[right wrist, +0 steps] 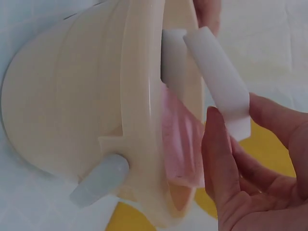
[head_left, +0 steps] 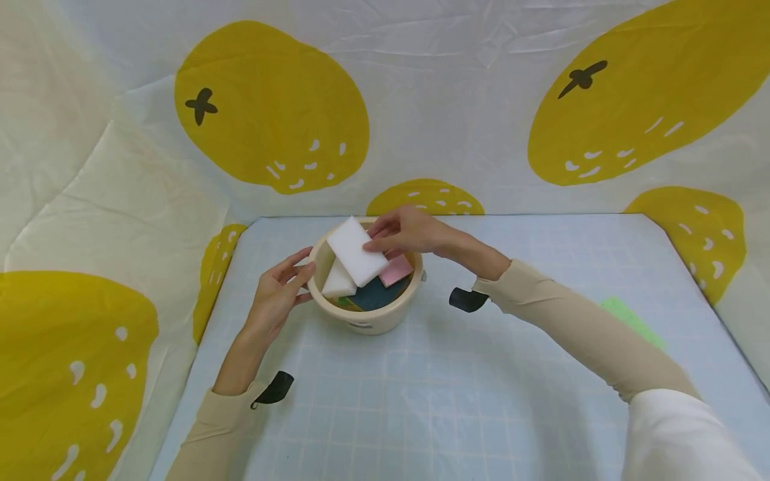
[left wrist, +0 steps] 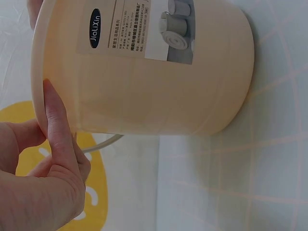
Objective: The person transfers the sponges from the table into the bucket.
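Observation:
A cream plastic bucket (head_left: 375,324) stands upright on the table, a printed label on its side in the left wrist view. My left hand (head_left: 273,294) grips the rim at its left, thumb and fingers about the edge. Between thumb and fingers my right hand (head_left: 412,232) pinches a white sponge block (head_left: 355,248), tilted at the bucket's mouth. Inside the bucket lie another white sponge (head_left: 339,280), a pink sponge (head_left: 396,270) that looks like cloth in the right wrist view (right wrist: 180,139), and a dark blue flat piece (head_left: 379,294). What lies beneath them is hidden.
A green flat piece (head_left: 631,321) lies at the right, partly behind my right sleeve. The table (head_left: 391,401) has a pale blue gridded cover. A lemon-print curtain (head_left: 445,120) rises close behind the bucket. A grey handle joint (right wrist: 103,178) sticks out from the bucket's side.

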